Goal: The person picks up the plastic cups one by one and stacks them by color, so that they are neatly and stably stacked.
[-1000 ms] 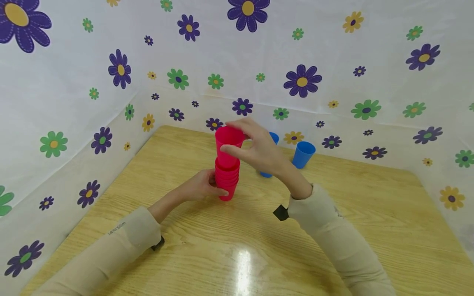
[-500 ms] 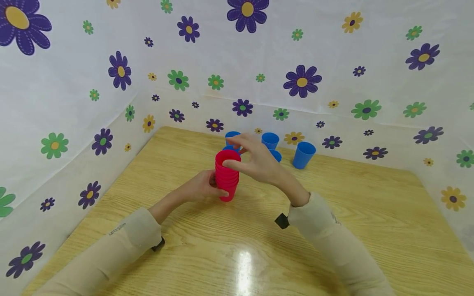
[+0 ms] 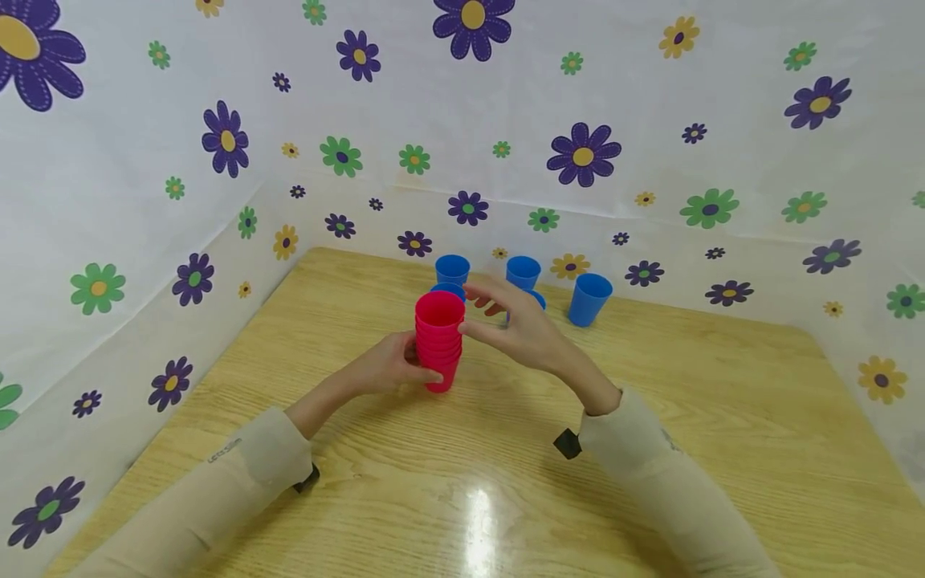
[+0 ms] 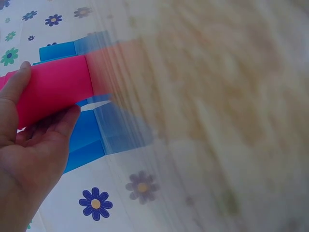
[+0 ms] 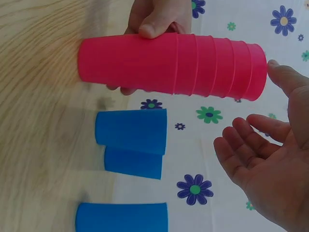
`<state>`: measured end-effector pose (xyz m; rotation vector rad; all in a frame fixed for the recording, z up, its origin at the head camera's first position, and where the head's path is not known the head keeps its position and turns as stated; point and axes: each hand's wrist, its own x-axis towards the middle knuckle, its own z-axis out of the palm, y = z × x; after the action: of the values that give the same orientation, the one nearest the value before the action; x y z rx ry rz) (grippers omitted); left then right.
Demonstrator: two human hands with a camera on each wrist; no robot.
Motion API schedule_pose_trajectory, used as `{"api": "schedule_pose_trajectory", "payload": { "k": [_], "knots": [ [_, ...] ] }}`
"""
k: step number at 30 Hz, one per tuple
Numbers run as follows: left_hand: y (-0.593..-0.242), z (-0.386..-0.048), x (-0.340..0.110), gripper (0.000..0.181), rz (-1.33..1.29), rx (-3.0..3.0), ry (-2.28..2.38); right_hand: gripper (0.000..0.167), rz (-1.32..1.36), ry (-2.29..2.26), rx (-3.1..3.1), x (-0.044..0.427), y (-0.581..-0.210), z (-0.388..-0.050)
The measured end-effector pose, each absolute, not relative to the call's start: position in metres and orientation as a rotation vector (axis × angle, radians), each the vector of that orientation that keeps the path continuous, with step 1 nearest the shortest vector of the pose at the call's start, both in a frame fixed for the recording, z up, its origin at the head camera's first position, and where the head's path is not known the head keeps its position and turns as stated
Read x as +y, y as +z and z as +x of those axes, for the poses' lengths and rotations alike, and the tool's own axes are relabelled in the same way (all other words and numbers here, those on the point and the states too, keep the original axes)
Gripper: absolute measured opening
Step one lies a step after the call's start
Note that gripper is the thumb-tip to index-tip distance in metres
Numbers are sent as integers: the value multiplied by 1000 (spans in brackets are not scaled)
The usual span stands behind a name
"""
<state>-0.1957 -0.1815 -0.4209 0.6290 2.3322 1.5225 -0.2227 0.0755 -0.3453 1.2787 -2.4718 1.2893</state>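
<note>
A stack of nested red cups (image 3: 439,341) stands upright on the wooden table, its rims layered at the top. My left hand (image 3: 386,365) grips the stack low down, thumb on the near side and fingers around the far side. In the left wrist view the thumb and fingers of that hand (image 4: 41,145) wrap the red stack (image 4: 58,87). My right hand (image 3: 527,329) is beside the top rim with its fingers spread and nothing held. Its thumb tip is at the rim in the right wrist view; whether it touches I cannot tell.
Several blue cups stand upright behind the stack: a back-left cup (image 3: 453,267), a back-middle cup (image 3: 523,272) and a right cup (image 3: 590,300) among them. Flower-patterned white cloth (image 3: 405,96) rises along the table's (image 3: 686,401) back and left edges.
The top red cup has sunk down into the stack from my right hand. That hand has let go and drawn slightly right. My left hand keeps its grip.
</note>
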Motion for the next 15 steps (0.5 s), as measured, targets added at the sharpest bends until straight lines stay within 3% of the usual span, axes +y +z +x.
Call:
{"api": "schedule_pose_trajectory", "payload": {
  "k": [15],
  "knots": [
    [-426,-198,-182,53,631,2319,1538,51,1100,1265,-2581,126,-364,-228]
  ]
}}
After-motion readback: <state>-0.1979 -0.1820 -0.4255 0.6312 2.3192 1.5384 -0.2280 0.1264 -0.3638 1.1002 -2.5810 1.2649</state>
